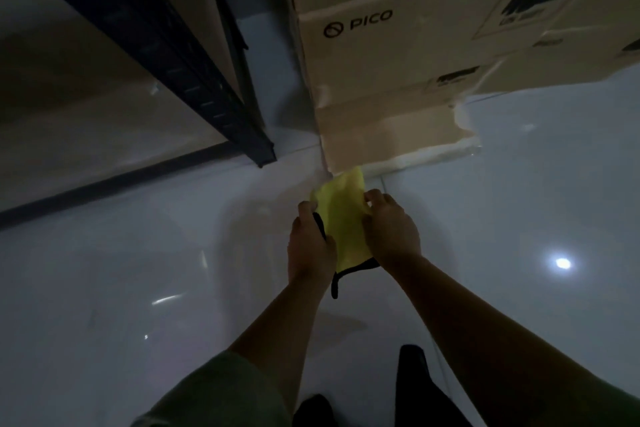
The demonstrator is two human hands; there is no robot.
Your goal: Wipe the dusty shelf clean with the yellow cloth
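Between the two hands, the yellow cloth is hanging above the floor, the left hand and right hand pinching its side edges. Folding it into a flat pad looks wise before reaching toward the dark shelf, up-left of the fingers.

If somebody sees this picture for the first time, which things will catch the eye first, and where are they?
The bright yellow cloth stands out most, stretched between the left hand and the right hand near the middle, above a glossy pale floor. Next comes the stack of beige cardboard boxes printed with PICO at upper right, and the dark metal shelf post slanting across the upper left.
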